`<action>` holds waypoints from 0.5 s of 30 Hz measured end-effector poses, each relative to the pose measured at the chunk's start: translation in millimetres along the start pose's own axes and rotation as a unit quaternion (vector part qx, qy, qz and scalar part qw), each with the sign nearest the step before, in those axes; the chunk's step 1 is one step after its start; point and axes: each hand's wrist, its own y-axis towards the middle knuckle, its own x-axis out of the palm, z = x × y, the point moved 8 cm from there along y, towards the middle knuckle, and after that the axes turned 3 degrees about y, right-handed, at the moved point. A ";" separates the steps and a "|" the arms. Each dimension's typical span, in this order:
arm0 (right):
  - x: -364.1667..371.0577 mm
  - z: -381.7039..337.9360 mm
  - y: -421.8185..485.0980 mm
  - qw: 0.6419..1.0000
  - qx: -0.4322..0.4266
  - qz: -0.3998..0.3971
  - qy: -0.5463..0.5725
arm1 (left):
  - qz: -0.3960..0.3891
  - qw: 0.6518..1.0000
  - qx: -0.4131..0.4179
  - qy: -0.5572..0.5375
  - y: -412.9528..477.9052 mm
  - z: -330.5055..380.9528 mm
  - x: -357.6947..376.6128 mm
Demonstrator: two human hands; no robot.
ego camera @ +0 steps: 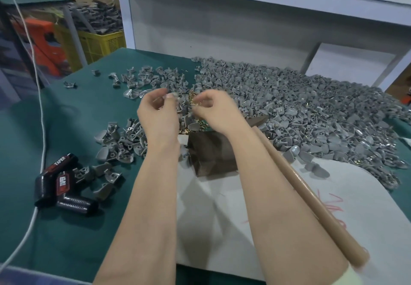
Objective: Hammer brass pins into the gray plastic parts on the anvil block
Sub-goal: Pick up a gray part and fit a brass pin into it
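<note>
My left hand (pixel 159 112) is raised above the table and pinches a small gray plastic part (pixel 174 95) between thumb and fingertips. My right hand (pixel 214 109) is close beside it, fingers curled and pinching a brass pin (pixel 196 102) at the part. Loose brass pins (pixel 195 128) lie in a small heap under the hands. The dark anvil block (pixel 212 153) stands on a white sheet just below my wrists. A hammer lies at the right, its head (pixel 259 120) behind my right wrist, its wooden handle (pixel 311 198) running toward me.
A large heap of gray parts (pixel 300 111) covers the right of the green table (pixel 73 229). A smaller scatter of gray parts (pixel 120 142) lies left of the hands. Two black "TAPER" tools (pixel 62 184) and a white cable (pixel 42 129) lie at the left. A white shelf frame (pixel 244 29) stands behind.
</note>
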 end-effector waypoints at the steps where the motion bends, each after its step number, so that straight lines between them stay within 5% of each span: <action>1: 6.3 7.5 4.8 0.996 0.026 -0.021 -0.080 | 0.012 1.000 -0.012 -0.025 1.1 -1.6 -3.1; 6: 39.6 29.1 23.5 0.954 0.142 -0.105 -0.244 | 0.028 0.998 -0.011 -0.062 2.6 -1.3 -7.1; 15: 62.0 21.0 36.1 0.939 0.125 -0.123 -0.297 | 0.013 0.992 -0.042 -0.121 -1.4 -6.3 1.2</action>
